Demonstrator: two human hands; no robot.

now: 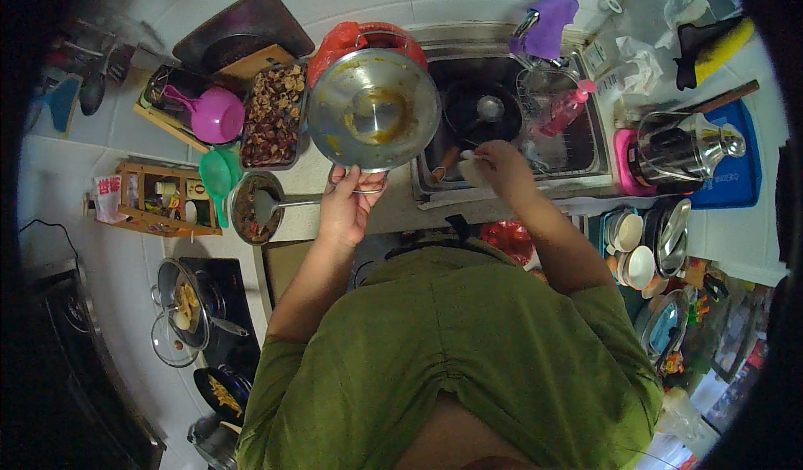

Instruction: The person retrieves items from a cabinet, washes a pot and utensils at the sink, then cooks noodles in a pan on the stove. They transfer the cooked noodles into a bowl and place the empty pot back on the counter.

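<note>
My left hand [352, 203] grips the wire loop handle of a steel bowl-shaped pan [375, 109], which is tilted so its inside shows yellow-brown residue. My right hand [502, 167] is over the sink's front edge and holds a whitish cloth or pad [472, 172] between its fingers. Behind that hand, a dark pan [461, 115] lies in the steel sink [599, 156] with a ladle [490, 109] in it. A pink pump bottle [566, 109] stands on the wire rack at the sink's right. A purple cloth [547, 26] hangs over the faucet.
A tray of dried brown food [273, 119], a pink dipper [217, 116], a green strainer [216, 172] and a pot with a ladle [256, 208] are at the left. Behind the raised pan sits a red basin [401, 37]. A steel pot [677, 150] stands right of the sink, above stacked bowls [640, 267].
</note>
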